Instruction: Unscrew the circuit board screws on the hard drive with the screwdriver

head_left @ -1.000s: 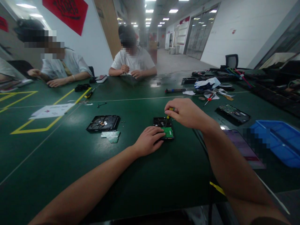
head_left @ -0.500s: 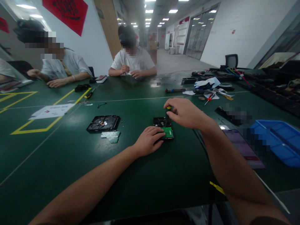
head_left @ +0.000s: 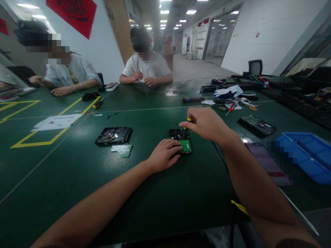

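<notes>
A hard drive (head_left: pixel 176 133), with a green circuit board (head_left: pixel 185 146) on its near half, lies flat on the table in front of me. My left hand (head_left: pixel 165 153) holds it from the left, fingers over the board's left side and thumb by the near edge. My right hand (head_left: pixel 203 124) is closed around a screwdriver (head_left: pixel 189 120) with a yellow and black handle. Its shaft points down at the drive near the board's far edge; whether the tip touches a screw is too small to tell. Left of my hands lie another hard drive (head_left: pixel 113 135) and a detached circuit board (head_left: pixel 121 150).
Small screws (head_left: pixel 135 134) are scattered beside the left drive. To the right are a third hard drive (head_left: pixel 256 125), a phone (head_left: pixel 267 162) and a blue tray (head_left: pixel 310 156). Gloves (head_left: pixel 229 91) and tools lie farther back. Two people sit across the table.
My right hand has turned at the wrist, its thumb shifting left and more of the screwdriver now showing. My left hand and the hard drive have stayed in place.
</notes>
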The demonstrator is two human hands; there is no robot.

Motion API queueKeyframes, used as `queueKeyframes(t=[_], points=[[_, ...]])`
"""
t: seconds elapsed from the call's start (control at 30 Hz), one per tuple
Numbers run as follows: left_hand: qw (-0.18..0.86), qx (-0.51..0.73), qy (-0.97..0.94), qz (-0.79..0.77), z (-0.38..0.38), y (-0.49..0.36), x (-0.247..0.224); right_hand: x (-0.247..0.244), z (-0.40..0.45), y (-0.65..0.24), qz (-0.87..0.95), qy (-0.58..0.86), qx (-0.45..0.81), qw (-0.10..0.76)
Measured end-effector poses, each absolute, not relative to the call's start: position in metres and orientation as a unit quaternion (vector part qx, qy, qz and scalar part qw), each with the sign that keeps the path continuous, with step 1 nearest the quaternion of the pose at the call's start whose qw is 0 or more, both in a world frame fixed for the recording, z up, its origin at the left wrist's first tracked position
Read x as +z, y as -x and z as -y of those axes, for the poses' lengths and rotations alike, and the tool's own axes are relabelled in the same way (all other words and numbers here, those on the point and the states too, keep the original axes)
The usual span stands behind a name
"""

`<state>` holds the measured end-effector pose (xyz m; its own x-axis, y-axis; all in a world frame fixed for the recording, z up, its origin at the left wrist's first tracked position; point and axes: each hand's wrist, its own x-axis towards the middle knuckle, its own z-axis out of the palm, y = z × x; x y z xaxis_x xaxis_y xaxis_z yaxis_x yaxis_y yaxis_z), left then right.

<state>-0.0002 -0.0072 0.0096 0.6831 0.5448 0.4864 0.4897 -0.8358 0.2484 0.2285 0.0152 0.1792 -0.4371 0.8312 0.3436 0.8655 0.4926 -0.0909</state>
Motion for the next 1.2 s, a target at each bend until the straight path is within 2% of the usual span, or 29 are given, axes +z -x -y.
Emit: queueKeyframes(t=[0.4, 0.73, 1.0, 1.2], points=[[0.053, 0.279, -0.917, -0.281, 0.0072, 0.0010, 0.0098, 0.1757, -0.0137, -0.2266, 0.885, 0.417, 0.049, 0.199], [0.047, 0.279, -0.916, -0.283, 0.0064, 0.0006, 0.0081, 0.1703, -0.0207, -0.2296, 0.898, 0.397, 0.033, 0.189], [0.055, 0.287, -0.913, -0.283, 0.0075, 0.0003, 0.0091, 0.1747, -0.0168, -0.2276, 0.850, 0.493, -0.026, 0.181], [0.050, 0.278, -0.916, -0.283, 0.0073, 0.0007, 0.0091, 0.1747, -0.0195, -0.2296, 0.881, 0.424, 0.005, 0.210]])
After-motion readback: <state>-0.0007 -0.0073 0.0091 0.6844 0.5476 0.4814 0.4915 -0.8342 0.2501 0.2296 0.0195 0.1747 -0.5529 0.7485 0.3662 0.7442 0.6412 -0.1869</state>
